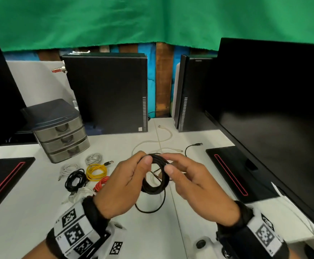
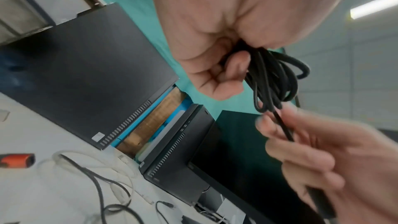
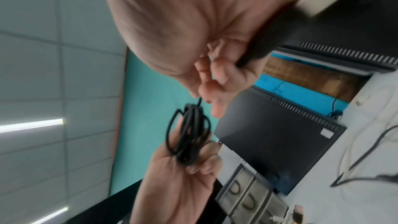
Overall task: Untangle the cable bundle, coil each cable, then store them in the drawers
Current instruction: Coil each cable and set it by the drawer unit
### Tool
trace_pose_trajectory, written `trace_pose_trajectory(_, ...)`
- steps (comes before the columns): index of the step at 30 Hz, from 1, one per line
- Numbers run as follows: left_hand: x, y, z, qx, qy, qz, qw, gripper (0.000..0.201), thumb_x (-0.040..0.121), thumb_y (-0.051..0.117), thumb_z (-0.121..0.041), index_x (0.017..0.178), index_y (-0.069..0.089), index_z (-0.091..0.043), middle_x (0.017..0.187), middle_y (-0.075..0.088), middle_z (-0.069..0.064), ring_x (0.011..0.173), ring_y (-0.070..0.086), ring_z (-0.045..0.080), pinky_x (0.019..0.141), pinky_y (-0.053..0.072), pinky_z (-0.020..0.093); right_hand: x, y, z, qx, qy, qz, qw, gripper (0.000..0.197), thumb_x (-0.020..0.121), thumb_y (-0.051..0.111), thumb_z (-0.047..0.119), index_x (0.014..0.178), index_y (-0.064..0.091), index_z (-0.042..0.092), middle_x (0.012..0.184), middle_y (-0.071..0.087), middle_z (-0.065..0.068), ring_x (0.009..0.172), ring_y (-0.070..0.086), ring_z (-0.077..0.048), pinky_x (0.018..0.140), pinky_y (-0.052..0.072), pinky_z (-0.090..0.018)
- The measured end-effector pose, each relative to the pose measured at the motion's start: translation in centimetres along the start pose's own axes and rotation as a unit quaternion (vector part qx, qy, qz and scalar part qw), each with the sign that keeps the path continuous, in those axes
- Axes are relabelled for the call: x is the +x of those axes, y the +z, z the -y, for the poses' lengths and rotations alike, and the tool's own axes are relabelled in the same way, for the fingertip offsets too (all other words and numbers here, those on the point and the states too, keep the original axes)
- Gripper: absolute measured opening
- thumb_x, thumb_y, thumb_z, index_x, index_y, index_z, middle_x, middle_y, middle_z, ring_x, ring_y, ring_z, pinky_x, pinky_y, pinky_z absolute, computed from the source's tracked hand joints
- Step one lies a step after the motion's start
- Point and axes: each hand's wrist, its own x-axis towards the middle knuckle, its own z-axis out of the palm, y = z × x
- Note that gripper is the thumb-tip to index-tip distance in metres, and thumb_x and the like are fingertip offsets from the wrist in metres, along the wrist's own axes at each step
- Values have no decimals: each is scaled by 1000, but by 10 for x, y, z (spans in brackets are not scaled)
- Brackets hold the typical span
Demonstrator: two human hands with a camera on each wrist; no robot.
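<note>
The black cable coil (image 1: pixel 153 176) is up off the white desk (image 1: pixel 31 202), held between both hands near the middle of the scene. The left hand (image 1: pixel 122 186) has its fingers curled round the left side of the coil, thumb pressed on top, so the loops sit bunched in its grip. The right hand (image 1: pixel 193 186) pinches a single strand of that same cable between thumb and fingertips at the coil's right edge; its other fingers are loosely bent. A loose loop of it hangs down and lies on the desk just below the hands.

Left of the hands there's a little cluster of coiled cables on the desk: a yellow cable (image 1: pixel 96 171), a black one (image 1: pixel 75 180), an orange one (image 1: pixel 101 185), and a couple of white ones (image 1: pixel 93 158). Beyond the hands a white cable (image 1: pixel 163 139) is sprawled out uncoiled, with a thin black cable end (image 1: pixel 193 146) to its right.

The drawer unit (image 1: pixel 59 129) sits far left, three drawers, all closed. Two black computer towers (image 1: pixel 107 92) stand at the far side, and a big monitor (image 1: pixel 273 101) is on the right.
</note>
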Motion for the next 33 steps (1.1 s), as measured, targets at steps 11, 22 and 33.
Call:
trace_pose_trajectory(11,-2,2,-21,-345,-164,39,923,44,95,47,-46,58,57,-26,58,44,-6,49,41,7,46,39,16,3,-15,-19,-399,-29,-38,916,22,94,56,35,91,74,22,90,62,17,88,59,-6,78,53,-28)
trace_pose_trajectory(22,-3,7,-10,-170,-86,24,981,45,99,36,-53,67,51,-26,64,44,-13,62,39,5,63,35,14,13,-10,-4,297,193,-157,922,26,77,69,11,99,71,-4,69,64,-12,53,60,-14,51,52,-19)
trace_pose_trajectory(33,-10,21,-5,-206,-85,42,974,40,91,42,-62,70,51,-29,69,44,-7,68,40,15,66,36,28,14,1,-17,399,279,-106,867,37,78,67,6,111,62,-10,94,62,-25,67,61,-20,58,58,-23)
